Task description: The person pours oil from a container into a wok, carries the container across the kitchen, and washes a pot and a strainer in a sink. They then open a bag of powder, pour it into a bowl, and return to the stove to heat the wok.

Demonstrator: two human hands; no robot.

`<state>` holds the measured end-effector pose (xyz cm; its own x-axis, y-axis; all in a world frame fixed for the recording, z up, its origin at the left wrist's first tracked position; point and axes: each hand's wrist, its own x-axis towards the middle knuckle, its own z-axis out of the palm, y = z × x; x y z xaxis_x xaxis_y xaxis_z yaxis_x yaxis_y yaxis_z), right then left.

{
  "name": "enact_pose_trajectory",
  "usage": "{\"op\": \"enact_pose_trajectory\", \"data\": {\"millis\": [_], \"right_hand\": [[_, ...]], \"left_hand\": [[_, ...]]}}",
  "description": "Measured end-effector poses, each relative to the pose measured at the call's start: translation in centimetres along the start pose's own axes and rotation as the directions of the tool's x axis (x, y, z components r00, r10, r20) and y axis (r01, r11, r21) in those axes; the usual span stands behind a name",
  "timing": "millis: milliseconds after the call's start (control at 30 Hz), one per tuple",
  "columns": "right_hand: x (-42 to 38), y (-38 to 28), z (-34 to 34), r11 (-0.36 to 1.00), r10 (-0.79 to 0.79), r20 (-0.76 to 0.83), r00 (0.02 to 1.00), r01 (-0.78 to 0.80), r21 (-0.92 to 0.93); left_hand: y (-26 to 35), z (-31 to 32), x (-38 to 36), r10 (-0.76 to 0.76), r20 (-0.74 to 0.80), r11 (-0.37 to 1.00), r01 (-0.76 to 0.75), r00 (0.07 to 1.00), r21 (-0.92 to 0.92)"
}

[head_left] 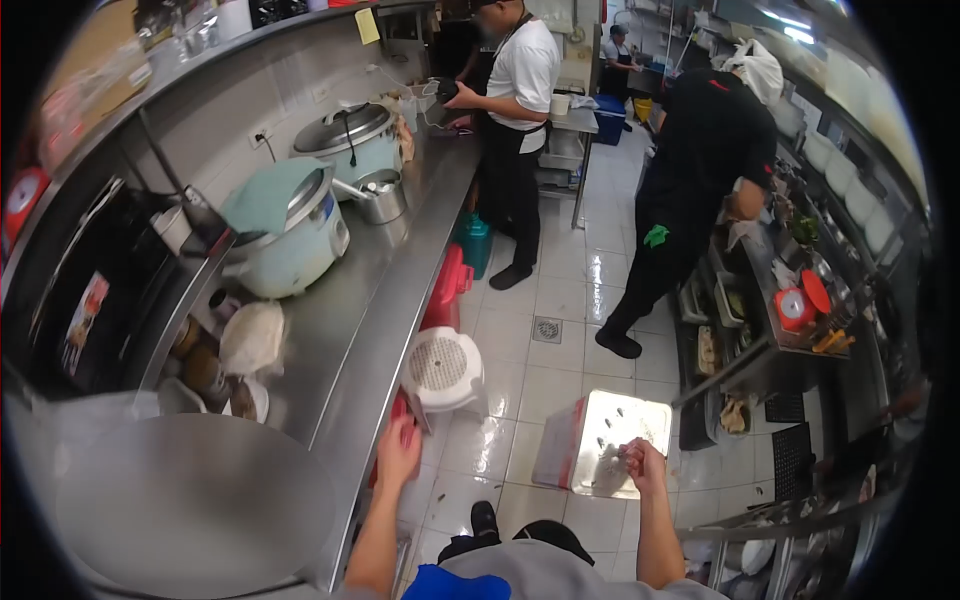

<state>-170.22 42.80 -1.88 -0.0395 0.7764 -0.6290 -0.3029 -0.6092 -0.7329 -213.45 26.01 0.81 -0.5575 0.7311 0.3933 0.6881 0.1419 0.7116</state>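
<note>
My right hand (645, 466) is over a shiny metal tray (622, 420), its fingers pinched together. Whatever is between those fingertips is too small to name. Several small dark pieces lie on the tray, which rests on a box-like container (557, 445) with a red edge on the floor. My left hand (399, 452) is beside the counter edge, just below a white plastic stool (440, 368). Its fingers are curled in, and what they hold, if anything, is hidden. Something red is right behind that hand.
Along the left runs a steel counter (375, 290) with rice cookers (290, 245), a metal pot (382, 198) and a large round metal surface (195, 505). One person (520, 80) stands at it; another person (700, 170) bends over the right-hand shelves. White tiles (500, 400) cover the floor.
</note>
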Motion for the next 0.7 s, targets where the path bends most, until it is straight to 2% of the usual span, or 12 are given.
{"op": "enact_pose_trajectory", "data": {"millis": [67,167,233,300,367,400,467,567,700], "right_hand": [[3.0,-2.2,4.0,0.999,-0.006,0.011,1.0,0.006,0.038],[8.5,-5.3,9.3,0.997,-0.03,0.057,0.998,0.025,0.075],[13.1,-7.3,12.8,0.997,-0.011,0.104,0.994,0.004,0.075],[18.3,-9.5,16.2,1.0,-0.007,0.128,0.992,0.004,0.021],[23.6,-11.1,19.6,0.999,0.001,0.174,0.985,0.007,-0.048],[25.1,-12.9,22.0,0.999,0.038,0.137,0.99,-0.034,-0.027],[30.0,-14.5,24.5,1.0,0.007,0.19,0.982,-0.005,-0.012],[34.7,-18.7,28.8,0.996,0.076,0.173,0.982,-0.082,0.025],[42.6,-22.9,31.9,0.997,0.049,0.187,0.981,-0.037,-0.065]], "left_hand": [[-2.1,4.6,9.2,-0.13,0.06,0.991,0.128,0.99,0.044],[-5.1,11.1,18.8,-0.1,0.021,0.989,0.097,0.995,0.114],[-7.2,14.4,22.5,-0.108,-0.039,0.944,0.114,0.993,0.31],[-8.4,16.8,23.4,-0.054,-0.14,0.87,0.115,0.989,0.479],[-7.4,16.9,23.7,-0.076,-0.171,0.773,0.167,0.982,0.612],[-7.3,17.0,23.9,-0.054,-0.186,0.754,0.162,0.981,0.637],[-6.9,17.6,24.5,-0.057,-0.192,0.729,0.172,0.98,0.662],[-6.3,18.4,26.0,-0.085,-0.24,0.678,0.232,0.967,0.697],[-7.1,18.5,26.9,-0.178,-0.268,0.694,0.313,0.947,0.648]]}}
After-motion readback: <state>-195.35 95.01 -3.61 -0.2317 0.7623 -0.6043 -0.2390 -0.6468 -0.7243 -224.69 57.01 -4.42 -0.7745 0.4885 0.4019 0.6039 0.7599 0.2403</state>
